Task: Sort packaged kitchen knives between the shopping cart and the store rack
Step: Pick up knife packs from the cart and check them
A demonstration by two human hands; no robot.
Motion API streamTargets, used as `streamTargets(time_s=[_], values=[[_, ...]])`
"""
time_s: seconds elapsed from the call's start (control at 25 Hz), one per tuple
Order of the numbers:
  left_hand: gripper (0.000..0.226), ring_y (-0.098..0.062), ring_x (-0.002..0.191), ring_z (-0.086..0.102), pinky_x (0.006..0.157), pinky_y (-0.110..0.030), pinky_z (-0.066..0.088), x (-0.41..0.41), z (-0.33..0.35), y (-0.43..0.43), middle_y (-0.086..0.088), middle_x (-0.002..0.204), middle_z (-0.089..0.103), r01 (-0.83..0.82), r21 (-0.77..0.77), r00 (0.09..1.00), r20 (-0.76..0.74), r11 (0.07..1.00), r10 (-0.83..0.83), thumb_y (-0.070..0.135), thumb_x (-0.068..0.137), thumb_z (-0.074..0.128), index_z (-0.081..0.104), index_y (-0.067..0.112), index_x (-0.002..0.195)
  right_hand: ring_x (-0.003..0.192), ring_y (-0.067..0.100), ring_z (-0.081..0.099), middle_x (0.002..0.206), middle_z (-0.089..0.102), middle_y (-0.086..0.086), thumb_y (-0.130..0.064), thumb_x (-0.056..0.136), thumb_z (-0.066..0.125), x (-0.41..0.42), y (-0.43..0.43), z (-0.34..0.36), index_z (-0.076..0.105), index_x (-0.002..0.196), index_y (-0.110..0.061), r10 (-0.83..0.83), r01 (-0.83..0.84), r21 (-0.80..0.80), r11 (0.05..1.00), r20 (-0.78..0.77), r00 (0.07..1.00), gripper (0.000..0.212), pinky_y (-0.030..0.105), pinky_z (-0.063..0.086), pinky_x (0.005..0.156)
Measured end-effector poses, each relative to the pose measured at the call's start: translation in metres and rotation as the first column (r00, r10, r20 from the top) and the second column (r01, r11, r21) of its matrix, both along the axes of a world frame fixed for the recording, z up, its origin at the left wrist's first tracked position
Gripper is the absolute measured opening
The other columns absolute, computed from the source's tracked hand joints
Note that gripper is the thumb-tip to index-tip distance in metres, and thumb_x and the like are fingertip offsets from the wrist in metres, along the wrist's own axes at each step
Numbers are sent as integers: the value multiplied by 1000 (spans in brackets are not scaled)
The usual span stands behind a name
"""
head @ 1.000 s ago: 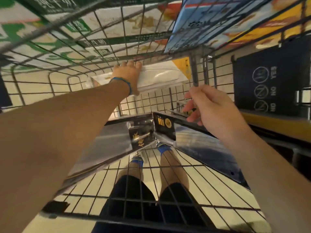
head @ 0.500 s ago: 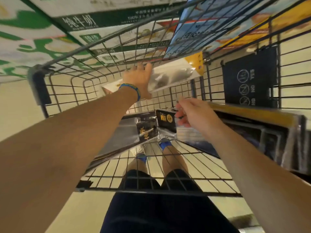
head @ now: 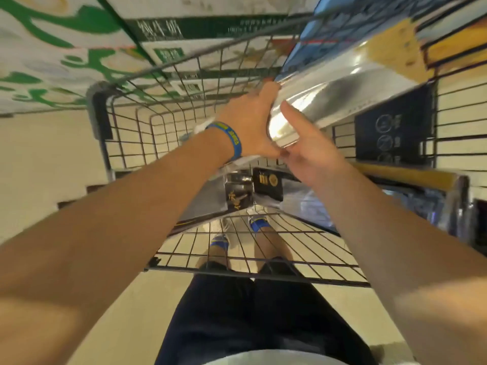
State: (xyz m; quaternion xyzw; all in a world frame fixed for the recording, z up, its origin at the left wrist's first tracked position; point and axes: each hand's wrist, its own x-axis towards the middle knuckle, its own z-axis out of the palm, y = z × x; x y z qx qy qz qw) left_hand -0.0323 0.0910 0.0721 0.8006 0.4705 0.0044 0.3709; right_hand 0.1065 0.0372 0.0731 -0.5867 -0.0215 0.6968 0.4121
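**Both hands on 1 knife pack, held above the cart**

The packaged knife (head: 332, 93) is up in the air over the shopping cart (head: 126, 133), not resting on anything. Its long axis runs from the person's hands away and up to the right, the far end out beyond the cart's right wall. The pack is glossy and motion-blurred, so the blade inside shows only as a dark smear, and its far end is hard to tell from the bright packaging behind it.

Both hands meet at the near end. The left hand (head: 250, 125), with a blue wristband (head: 232, 137), wraps the end from the left, fingers curled over its upper edge. The right hand (head: 313, 151) closes in from below and to the right. Its thumb (head: 292, 114) lies straight along the pack's face, and the other fingers are tucked under the end and mostly hidden, apparently pinching it. Neither hand is clearly nearer, and all the length lies ahead of the fingers, so any swing toward a shelf would probably be led by the far end.

Lower down, 2 black-labelled packs (head: 267, 184) lie in the basket, touching at their label ends. A black sign (head: 392, 127) hangs on the cart's right side. The store rack cannot be picked out with confidence.
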Motion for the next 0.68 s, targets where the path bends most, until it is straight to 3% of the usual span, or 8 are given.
streamTargets(time_s=[0.12,0.24,0.32,0.4,0.44,0.52,0.6,0.68], values=[[95,-22,109,54,91,-28,42,-6,19,3,-7,126,57,-26,-85,998,51,996,30,60,66,80,44,19,143,112,21,70,122,72,6,-20,100,63,-3,-2,16,60,138,-11,2,1,59,998,-53,999,40,34,60,83],[45,-17,102,55,91,-28,42,-28,35,-1,-5,115,58,-223,-76,956,176,972,233,56,93,53,71,26,120,121,25,66,131,69,10,-24,87,78,-2,-18,28,59,139,-8,-1,1,7,1000,-44,999,57,40,53,104],[43,-24,107,56,95,-36,43,-42,48,-3,-11,116,59,-315,65,934,199,947,297,43,97,46,75,14,110,125,27,65,138,65,12,-23,84,83,6,-29,38,58,141,-8,-23,23,-23,999,-30,999,64,44,53,105],[48,-28,118,53,102,-37,42,-50,66,-4,-12,130,56,-326,87,943,104,941,317,48,96,53,64,13,128,124,27,65,137,65,12,-22,84,81,12,-35,56,58,141,-7,14,-14,27,1000,-29,999,63,39,56,98],[57,-27,118,53,99,-35,43,-51,79,-3,-10,133,56,-293,18,956,8,956,292,56,93,55,58,16,133,124,26,65,137,65,12,-22,85,78,13,-36,68,57,142,-7,49,-47,58,997,-32,998,62,37,56,95],[66,-23,93,60,76,-31,48,-51,105,0,-8,120,67,-241,-231,967,-144,943,212,71,87,51,63,17,122,126,26,63,139,64,12,-22,89,74,13,-31,92,54,145,-6,138,-136,122,983,-6,990,61,36,57,90],[70,-21,73,61,61,-28,48,-53,133,1,-6,99,75,-273,-446,961,-88,853,262,75,83,51,73,14,108,126,27,64,138,66,10,-25,91,74,10,-25,116,58,142,-10,203,-213,202,956,71,977,56,39,58,89],[50,-17,70,62,58,-22,49,-59,157,-5,3,84,75,-342,-514,908,36,787,418,66,86,58,77,21,99,123,29,66,134,69,11,-23,90,75,7,-23,140,61,139,-11,144,-174,270,947,126,982,52,44,57,94]])
